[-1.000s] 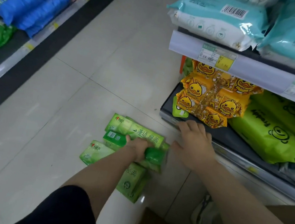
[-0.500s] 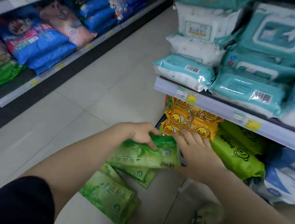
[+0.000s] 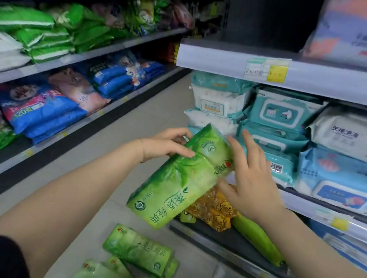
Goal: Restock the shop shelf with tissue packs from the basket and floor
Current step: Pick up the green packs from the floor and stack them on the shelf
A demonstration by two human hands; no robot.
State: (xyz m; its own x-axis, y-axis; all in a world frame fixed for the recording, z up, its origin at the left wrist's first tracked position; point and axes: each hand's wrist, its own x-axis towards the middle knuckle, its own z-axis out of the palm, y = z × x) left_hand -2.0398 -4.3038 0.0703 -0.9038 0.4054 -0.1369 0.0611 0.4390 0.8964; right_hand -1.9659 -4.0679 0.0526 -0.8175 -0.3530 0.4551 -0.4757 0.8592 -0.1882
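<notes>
1. Held pack (image 3: 180, 178): green, long, raised in the air in front of the shelf (image 3: 233, 64), above the floor (image 3: 89, 201). Long axis tilted, far end up toward the wipes (image 3: 272, 137), near end down toward the camera.
2. Left hand (image 3: 165, 145): on the upper left side of the pack, fingers (image 3: 183, 151) curled over the top face, thumb side hidden behind it. Closed on the pack as far as visible.
3. Right hand (image 3: 251, 183): against the right edge of the pack, near the red logo. Fingers spread and mostly straight, palm touching or just beside the film; a steadying touch, by judgement, not a full grasp.
4. Key relation: pack between both hands, far end already pointing at the stocked tier. Left hand nearer the far end; right hand nearer the middle. Judged next move: a push along the long axis, or a turn to lay the pack flat.
5. Target slot: not certain. Middle tier full of wipes; bottom tier below the pack holding yellow packs (image 3: 212, 209) and a lime pack (image 3: 257, 241), with dark bare shelf in front.
6. Remaining stock: more green packs (image 3: 138, 250) stacked on the floor, directly below the held pack, well apart from both hands. No basket in view.
7. Risk, by judgement: soft, slippery film; open right hand gives little hold if the pack tips.
</notes>
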